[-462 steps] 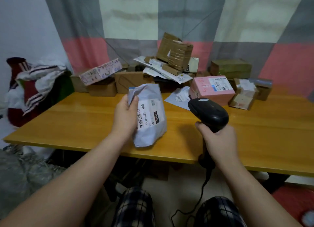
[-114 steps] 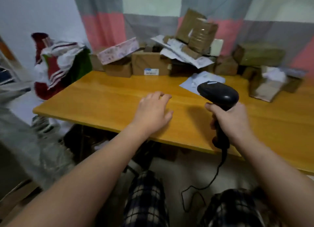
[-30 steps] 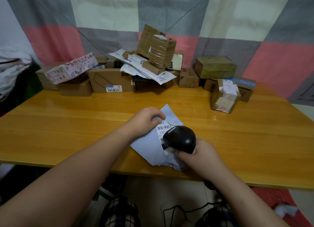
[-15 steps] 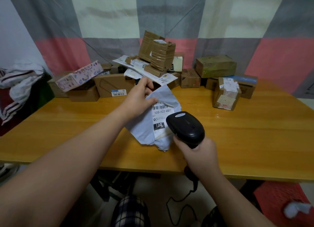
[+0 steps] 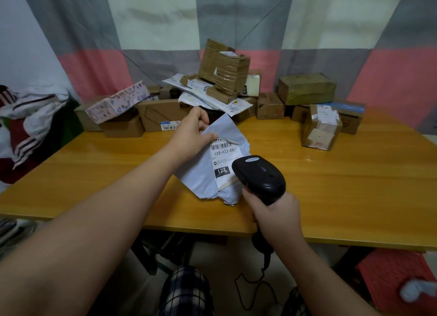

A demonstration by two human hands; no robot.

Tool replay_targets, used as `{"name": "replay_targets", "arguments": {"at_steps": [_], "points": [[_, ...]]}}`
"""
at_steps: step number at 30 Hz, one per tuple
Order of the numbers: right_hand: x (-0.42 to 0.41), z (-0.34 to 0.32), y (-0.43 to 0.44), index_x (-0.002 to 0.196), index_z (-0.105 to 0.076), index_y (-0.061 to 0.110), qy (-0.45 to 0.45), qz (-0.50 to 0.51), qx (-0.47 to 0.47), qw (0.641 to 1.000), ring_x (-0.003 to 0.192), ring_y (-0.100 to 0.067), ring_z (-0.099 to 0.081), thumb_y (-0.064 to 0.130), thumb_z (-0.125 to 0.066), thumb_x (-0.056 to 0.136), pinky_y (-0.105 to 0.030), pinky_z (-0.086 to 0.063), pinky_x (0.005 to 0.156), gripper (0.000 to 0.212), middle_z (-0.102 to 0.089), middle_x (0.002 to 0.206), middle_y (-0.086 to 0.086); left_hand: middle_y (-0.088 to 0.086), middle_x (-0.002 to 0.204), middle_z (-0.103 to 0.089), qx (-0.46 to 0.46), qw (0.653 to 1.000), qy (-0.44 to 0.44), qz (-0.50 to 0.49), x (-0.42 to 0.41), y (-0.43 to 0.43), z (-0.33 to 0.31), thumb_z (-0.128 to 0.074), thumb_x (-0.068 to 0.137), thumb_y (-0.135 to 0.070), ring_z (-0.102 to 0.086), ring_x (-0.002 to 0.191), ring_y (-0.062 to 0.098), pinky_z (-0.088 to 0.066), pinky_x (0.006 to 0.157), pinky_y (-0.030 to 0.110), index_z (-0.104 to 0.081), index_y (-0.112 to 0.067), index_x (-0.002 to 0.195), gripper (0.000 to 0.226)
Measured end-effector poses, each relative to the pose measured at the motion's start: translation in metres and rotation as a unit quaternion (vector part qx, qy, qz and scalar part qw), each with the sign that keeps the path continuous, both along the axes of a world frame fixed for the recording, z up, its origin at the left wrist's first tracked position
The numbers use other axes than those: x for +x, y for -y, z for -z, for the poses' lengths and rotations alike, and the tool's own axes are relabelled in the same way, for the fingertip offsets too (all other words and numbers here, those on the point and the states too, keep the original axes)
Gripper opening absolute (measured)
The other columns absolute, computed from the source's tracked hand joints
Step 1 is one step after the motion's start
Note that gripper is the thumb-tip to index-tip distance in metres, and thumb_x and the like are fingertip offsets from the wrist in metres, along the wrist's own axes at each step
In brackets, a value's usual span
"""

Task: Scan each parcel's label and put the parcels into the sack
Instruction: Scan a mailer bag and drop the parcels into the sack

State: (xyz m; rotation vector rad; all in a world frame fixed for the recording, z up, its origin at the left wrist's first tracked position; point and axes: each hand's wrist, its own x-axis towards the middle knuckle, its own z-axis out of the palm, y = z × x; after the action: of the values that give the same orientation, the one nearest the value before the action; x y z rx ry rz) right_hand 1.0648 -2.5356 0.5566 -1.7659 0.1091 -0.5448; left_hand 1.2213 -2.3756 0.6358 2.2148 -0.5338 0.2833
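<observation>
Parcel [image 5: 201, 173] is up off the table [image 5: 343, 185] now. Left hand [image 5: 186, 136] fingers [image 5: 202, 119] pinch its top corner, with the label [image 5: 223, 160] facing the scanner [image 5: 260, 178], which the right hand [image 5: 276, 214] grips at 5 o'clock. I'd pull it taut and aim at the barcode [image 5: 221, 146].

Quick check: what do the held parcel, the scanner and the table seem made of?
The parcel: probably thin plastic film, pale grey-blue, matte; it crumples where the left hand pinches it. The scanner: black moulded plastic, smooth, slight sheen. The table: wood or wood-look laminate, glossy orange-yellow, with grain lines and reflections.
</observation>
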Motion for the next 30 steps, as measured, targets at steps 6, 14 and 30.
{"name": "replay_targets", "arguments": {"at_steps": [6, 14, 30], "points": [[0.006, -0.002, 0.001, 0.069, -0.062, 0.02, -0.012, 0.006, -0.036, 0.999, 0.054, -0.002, -0.058, 0.029, -0.077, 0.076, -0.011, -0.039, 0.048, 0.02, -0.059, 0.052, 0.012, -0.002, 0.076, -0.059, -0.008, 1.0, 0.009, 0.001, -0.013, -0.001, -0.005, -0.07, 0.086, -0.013, -0.056, 0.071, 0.009, -0.045, 0.063, 0.021, -0.047, -0.014, 0.11, 0.033], [0.022, -0.029, -0.017, 0.083, -0.066, 0.024, 0.025, -0.039, -0.09, 0.995, 0.068, 0.008, -0.059, 0.04, -0.074, 0.07, -0.006, -0.038, 0.054, 0.022, -0.061, 0.065, 0.017, -0.017, 0.079, -0.051, 0.037, 0.985, 0.155, -0.07, -0.059, -0.038, -0.021, -0.064, 0.09, -0.017, -0.048, 0.069, 0.003, -0.034, 0.059, 0.017, -0.051, -0.02, 0.118, 0.031], [0.017, 0.003, -0.244, 0.09, -0.065, 0.033, 0.01, -0.359, -0.163, 0.919, 0.082, 0.004, -0.061, 0.042, -0.077, 0.07, -0.003, -0.042, 0.063, 0.024, -0.064, 0.079, 0.022, -0.021, 0.078, -0.056, 0.012, 0.899, 0.149, -0.412, -0.231, -0.278, 0.021, -0.061, 0.086, -0.009, -0.051, 0.081, -0.001, -0.034, 0.065, 0.01, -0.067, -0.021, 0.095, 0.016]]}}
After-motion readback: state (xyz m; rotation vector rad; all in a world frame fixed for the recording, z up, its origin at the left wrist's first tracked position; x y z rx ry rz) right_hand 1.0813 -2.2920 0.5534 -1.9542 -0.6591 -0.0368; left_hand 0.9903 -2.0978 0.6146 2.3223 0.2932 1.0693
